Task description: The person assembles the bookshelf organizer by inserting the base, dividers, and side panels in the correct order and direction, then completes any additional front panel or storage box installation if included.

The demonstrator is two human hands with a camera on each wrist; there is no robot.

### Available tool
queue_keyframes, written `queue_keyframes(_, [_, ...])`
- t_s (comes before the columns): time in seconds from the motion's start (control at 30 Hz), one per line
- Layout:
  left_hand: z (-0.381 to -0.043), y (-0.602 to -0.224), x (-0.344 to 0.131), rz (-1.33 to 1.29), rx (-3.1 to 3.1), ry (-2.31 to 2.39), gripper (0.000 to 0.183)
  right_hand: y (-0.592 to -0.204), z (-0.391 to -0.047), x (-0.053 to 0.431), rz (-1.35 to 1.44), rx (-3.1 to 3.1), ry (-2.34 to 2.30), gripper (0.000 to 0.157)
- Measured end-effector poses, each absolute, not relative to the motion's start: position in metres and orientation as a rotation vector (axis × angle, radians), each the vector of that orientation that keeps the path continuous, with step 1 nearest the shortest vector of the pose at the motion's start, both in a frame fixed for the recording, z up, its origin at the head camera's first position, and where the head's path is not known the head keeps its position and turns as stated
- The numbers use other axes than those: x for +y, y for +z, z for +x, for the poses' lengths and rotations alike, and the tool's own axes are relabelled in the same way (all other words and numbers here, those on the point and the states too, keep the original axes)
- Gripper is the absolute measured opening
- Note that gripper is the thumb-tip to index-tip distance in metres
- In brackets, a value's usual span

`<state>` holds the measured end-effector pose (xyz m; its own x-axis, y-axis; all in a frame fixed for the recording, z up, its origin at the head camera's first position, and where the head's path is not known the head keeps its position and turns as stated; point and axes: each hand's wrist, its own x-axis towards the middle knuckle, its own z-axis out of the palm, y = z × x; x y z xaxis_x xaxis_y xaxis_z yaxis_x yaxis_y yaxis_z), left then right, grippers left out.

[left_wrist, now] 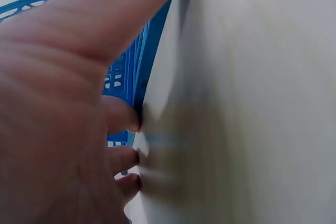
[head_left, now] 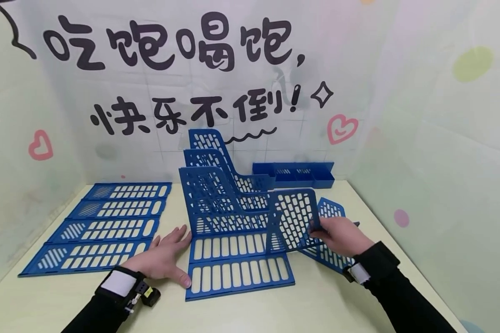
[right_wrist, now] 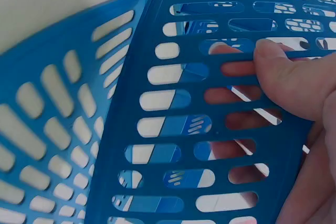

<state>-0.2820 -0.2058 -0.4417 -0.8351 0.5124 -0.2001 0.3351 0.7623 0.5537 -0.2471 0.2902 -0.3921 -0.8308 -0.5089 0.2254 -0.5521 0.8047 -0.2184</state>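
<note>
In the head view, a blue plastic file rack has three perforated dividers [head_left: 204,178] standing on a slotted base [head_left: 239,274]. My left hand [head_left: 162,259] lies spread on the table at the base's left edge, its thumb by the front corner. In the left wrist view, its fingertips [left_wrist: 126,116] come right to the blue edge. My right hand [head_left: 341,236] pinches a perforated blue divider [head_left: 293,219] by its right edge, holding it upright over the base's right part. The right wrist view shows the thumb [right_wrist: 278,72] on the near face and fingers behind, visible through the slots.
Several joined flat slotted panels [head_left: 104,222] lie on the table at the left. Another perforated blue divider [head_left: 332,208] lies behind the right hand. A blue compartment box [head_left: 304,180] stands at the back against the printed wall sheet [head_left: 275,138].
</note>
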Motion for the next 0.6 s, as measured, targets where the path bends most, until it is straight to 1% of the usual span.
queue_keyframes(0.2, [-0.281, -0.443, -0.198, 0.622, 2.615, 0.730, 0.151, -0.399, -0.248, 0.279, 0.860, -2.806, 0.464, 0.004])
queue_keyframes(0.4, [-0.286, -0.447, -0.187, 0.592, 2.616, 0.711, 0.157, -0.411, -0.252, 0.240, 0.949, -2.753, 0.479, 0.008])
queue_keyframes(0.5, [-0.284, -0.444, -0.186, 0.576, 2.632, 0.665, 0.153, -0.406, -0.258, 0.227, 0.958, -2.813, 0.522, 0.010])
queue_keyframes(0.6, [-0.282, -0.440, -0.187, 0.571, 2.646, 0.639, 0.148, -0.399, -0.259, 0.196, 1.031, -2.877, 0.541, 0.012])
